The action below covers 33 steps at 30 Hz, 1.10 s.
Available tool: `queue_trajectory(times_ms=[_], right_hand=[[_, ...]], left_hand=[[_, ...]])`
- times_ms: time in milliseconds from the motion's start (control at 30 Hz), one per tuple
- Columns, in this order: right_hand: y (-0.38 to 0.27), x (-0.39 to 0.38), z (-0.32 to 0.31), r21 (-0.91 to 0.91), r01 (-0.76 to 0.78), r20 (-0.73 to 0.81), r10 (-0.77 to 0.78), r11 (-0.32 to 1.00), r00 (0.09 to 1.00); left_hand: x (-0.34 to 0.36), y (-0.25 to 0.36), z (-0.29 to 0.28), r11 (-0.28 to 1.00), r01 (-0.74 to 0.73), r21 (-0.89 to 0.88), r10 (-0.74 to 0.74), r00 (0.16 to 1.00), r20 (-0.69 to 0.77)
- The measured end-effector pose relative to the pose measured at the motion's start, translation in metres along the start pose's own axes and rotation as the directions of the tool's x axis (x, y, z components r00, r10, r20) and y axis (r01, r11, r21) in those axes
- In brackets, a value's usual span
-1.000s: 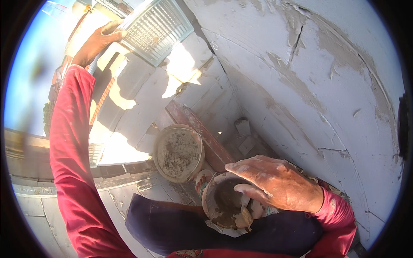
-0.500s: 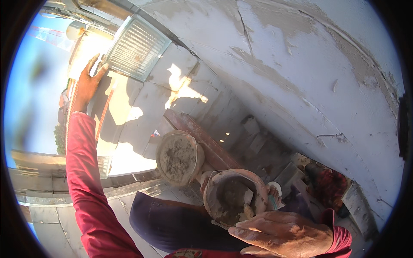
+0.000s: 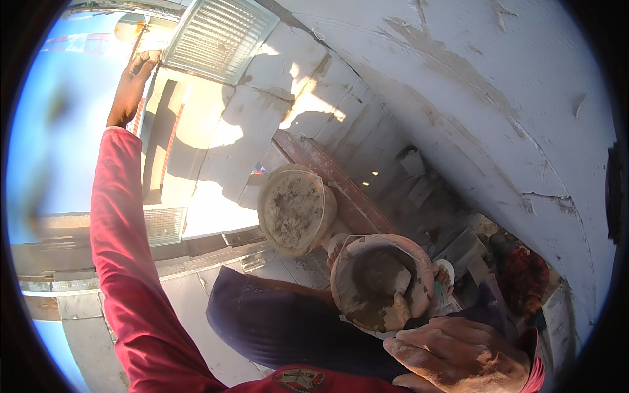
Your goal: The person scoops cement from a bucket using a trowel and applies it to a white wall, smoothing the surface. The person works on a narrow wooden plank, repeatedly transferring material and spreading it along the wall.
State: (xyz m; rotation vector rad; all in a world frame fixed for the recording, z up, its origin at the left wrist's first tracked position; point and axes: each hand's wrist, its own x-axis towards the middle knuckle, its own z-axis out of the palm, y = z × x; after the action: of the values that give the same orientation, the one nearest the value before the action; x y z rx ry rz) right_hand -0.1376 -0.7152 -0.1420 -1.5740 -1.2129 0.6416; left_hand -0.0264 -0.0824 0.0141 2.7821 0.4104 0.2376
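My left hand (image 3: 134, 82) is raised at the upper left, its fingers curled close to the edge of a ribbed glass block (image 3: 219, 40) set in the wall. What its fingers close on, if anything, is hidden. Low at the right, my right hand (image 3: 465, 354) lies flat in the air with its fingers stretched out and nothing visible in it. Just beyond its fingers is a bucket (image 3: 346, 281) coated in mortar. A trowel (image 3: 401, 308) rests inside, its handle toward me. Farther left stands a second bucket (image 3: 295, 208), filled with grey mix.
A reddish beam (image 3: 331, 177) runs diagonally behind the buckets. The grey-white wall (image 3: 472, 118) rises along the right. Broken blocks (image 3: 419, 190) lie at its foot. A lower ribbed glass block (image 3: 164, 226) sits at the left, with open sky beyond the wall edge.
My left hand has gone from spread fingers to curled ones and sits higher in the picture. The view has shifted, so the buckets and glass block appear farther right.
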Motion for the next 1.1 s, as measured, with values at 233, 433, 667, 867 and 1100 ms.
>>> queue_trajectory(times_ms=[233, 433, 667, 867, 1100], right_hand=[[0.007, 0.001, 0.004, 0.049, 0.040, -0.055, -0.038, 0.998, 0.998], [0.010, 0.002, 0.005, 0.046, 0.029, -0.041, -0.028, 0.999, 0.999], [0.008, -0.001, 0.007, 0.022, 0.021, -0.060, -0.020, 1.000, 0.998], [0.003, -0.006, 0.009, -0.022, -0.009, -0.091, 0.007, 1.000, 0.996], [-0.004, -0.009, 0.011, -0.082, -0.058, -0.132, 0.047, 0.995, 0.990]], left_hand=[[-0.004, -0.002, 0.012, 0.997, 0.049, -0.054, -0.047, 0.998, 0.048], [-0.008, -0.014, -0.002, 0.985, 0.015, -0.175, -0.029, 0.997, -0.077], [-0.013, -0.021, -0.001, 0.996, 0.062, -0.069, -0.069, 0.992, -0.108], [-0.014, 0.019, 0.022, 1.000, 0.010, -0.016, -0.012, 0.988, -0.156], [-0.017, 0.019, 0.040, 0.997, -0.072, -0.027, 0.064, 0.971, -0.230]])
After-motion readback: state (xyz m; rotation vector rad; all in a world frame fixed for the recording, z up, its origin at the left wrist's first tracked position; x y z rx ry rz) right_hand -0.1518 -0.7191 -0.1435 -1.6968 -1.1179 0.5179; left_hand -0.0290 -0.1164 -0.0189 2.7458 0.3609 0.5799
